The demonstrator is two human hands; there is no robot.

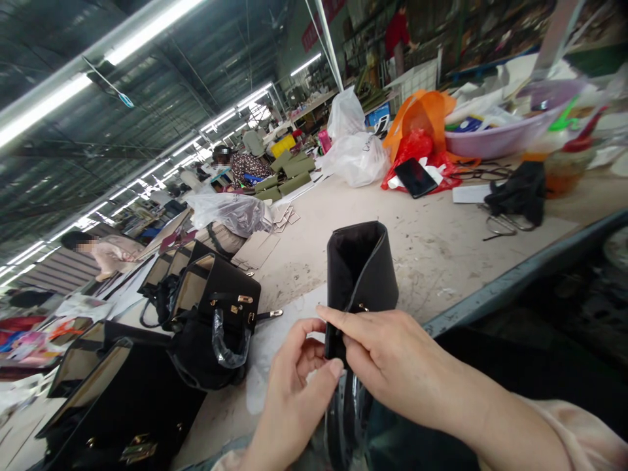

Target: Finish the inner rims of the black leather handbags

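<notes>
A black handbag (363, 268) lies at the table's near edge, its open side showing a dark lining. My left hand (301, 386) is closed on the bag's near edge, thumb on one side and fingers curled on the other. From the right, my right hand (387, 347) grips the same edge, its index finger stretched across toward my left hand. Plastic-wrapped handles (346, 412) hang below both hands. A small gold fitting shows just above my right hand. My fingers hide the exact spot being pinched.
Several black handbags (226, 281) with gold fittings stand at the left. Farther back are clear plastic bags (353, 157), a phone (416, 178) on red plastic, and a purple basin (490, 140). Scissors (500, 226) and a jar (569, 170) lie at right. Other people work in the background.
</notes>
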